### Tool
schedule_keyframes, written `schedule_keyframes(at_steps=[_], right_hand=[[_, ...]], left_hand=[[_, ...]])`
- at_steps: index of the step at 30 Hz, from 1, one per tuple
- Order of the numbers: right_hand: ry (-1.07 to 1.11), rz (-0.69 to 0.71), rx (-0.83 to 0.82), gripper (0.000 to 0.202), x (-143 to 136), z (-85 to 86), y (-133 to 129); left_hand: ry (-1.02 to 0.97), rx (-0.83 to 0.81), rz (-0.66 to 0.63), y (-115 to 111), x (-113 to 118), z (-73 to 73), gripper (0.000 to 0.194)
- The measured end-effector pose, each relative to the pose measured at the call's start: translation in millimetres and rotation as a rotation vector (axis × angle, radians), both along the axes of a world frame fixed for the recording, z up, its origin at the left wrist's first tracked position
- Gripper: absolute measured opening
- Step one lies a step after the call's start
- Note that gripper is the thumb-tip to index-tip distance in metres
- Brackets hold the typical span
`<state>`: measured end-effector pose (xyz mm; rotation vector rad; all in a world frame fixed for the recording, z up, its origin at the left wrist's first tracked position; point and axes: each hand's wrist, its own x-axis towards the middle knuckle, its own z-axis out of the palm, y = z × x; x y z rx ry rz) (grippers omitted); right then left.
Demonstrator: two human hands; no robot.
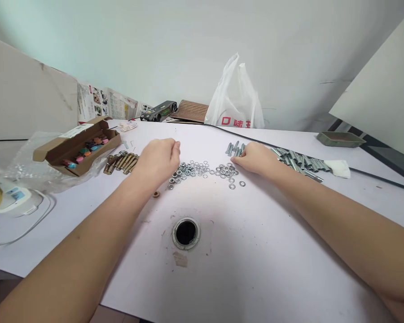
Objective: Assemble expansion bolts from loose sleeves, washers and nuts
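Observation:
My left hand [160, 158] is closed with its fingers curled, above the left end of a pile of hex nuts [178, 175]. Whatever may be inside it is hidden. My right hand [254, 157] reaches to a small group of silver bolts [234, 148], its fingertips bent together at their near side. I cannot make out what those fingertips pinch. Just below them lie loose flat washers [227, 170], and thinner spring washers [200, 168] spread between these and the nuts. Brass-coloured anchor bolts [123, 162] rest left of my left hand. Silver metal sleeves [299, 160] lie beyond my right wrist.
A round hole with a rim [173, 237] opens in the white table. One brownish nut [156, 194] lies alone. Left stand a cardboard box [97, 159] of coloured bottles and a white device [16, 197]. A plastic bag [234, 103], black cable [373, 175] and green tray [340, 140] sit farther back.

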<state>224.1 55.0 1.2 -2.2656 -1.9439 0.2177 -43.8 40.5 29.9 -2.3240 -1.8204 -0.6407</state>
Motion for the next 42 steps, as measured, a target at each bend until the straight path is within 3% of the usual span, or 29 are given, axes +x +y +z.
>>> schedule_keyframes(at_steps=[3, 6, 9, 13, 17, 20, 24, 30, 36, 39, 42], right_hand=[[0.027, -0.008, -0.050, 0.032, 4, 7.1, 2], [0.083, -0.020, -0.027, 0.031, 6, 23.2, -4], [0.110, -0.017, 0.070, 0.035, -7, 41.8, -22], [0.197, 0.146, 0.124, 0.034, -42, 50.2, -52], [0.317, 0.348, 0.174, 0.037, -68, 38.3, -66], [0.380, 0.405, 0.168, 0.037, -72, 29.5, -64], [0.441, 0.529, 0.028, 0.028, -67, 23.1, -55], [0.321, 0.481, 0.070, 0.026, -61, 4.5, -43], [0.234, 0.604, 0.139, 0.025, -85, -3.4, -38], [0.155, 0.537, 0.114, 0.025, -93, -5.7, -35], [0.179, 0.488, 0.087, 0.027, -95, -9.5, -31]], left_hand=[[-0.087, -0.018, -0.049, -5, 5, 1.4, 0.036], [-0.243, -0.040, 0.013, -7, -5, 9.4, 0.038], [-0.432, -0.188, 0.026, -8, -13, 14.9, 0.043], [-0.536, -0.536, -0.217, -10, -5, 4.4, 0.046], [-0.684, -0.713, -0.418, -12, 15, -16.9, 0.056], [-0.833, -0.655, -0.409, -14, 24, -24.3, 0.050], [-0.858, -0.565, -0.376, -15, 24, -20.2, 0.038], [-0.617, -0.427, -0.314, -10, 9, -9.1, 0.023], [-0.432, -0.164, -0.203, -5, -13, 5.4, 0.019], [-0.419, -0.134, -0.239, -4, -14, 4.6, 0.020], [-0.399, -0.207, -0.335, -5, -10, -1.3, 0.020]])
